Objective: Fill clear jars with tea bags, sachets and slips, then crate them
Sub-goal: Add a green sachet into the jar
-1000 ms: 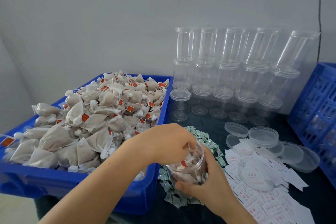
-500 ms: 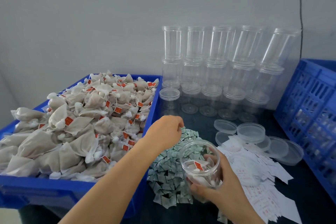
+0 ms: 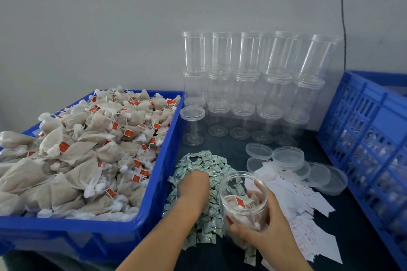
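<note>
Down from above the jar, the left hand (image 3: 193, 185) now rests knuckles-up on the heap of green sachets (image 3: 204, 191) (whether its curled fingers pinch one I cannot tell). Right hand (image 3: 262, 224) grips the open clear jar (image 3: 243, 201), part-filled with tea bags, tilted just beside that heap. White slips (image 3: 308, 209) lie to its right, loose lids (image 3: 288, 157) behind, the blue bin (image 3: 154, 224) of tea bags (image 3: 88, 152) on the left.

Soft, even, rather dim light fell with faint shadows, pale glints marked the stacked jars (image 3: 242, 77), wide-angle distortion bent the right crate (image 3: 370, 138), and the edges were blurred.
</note>
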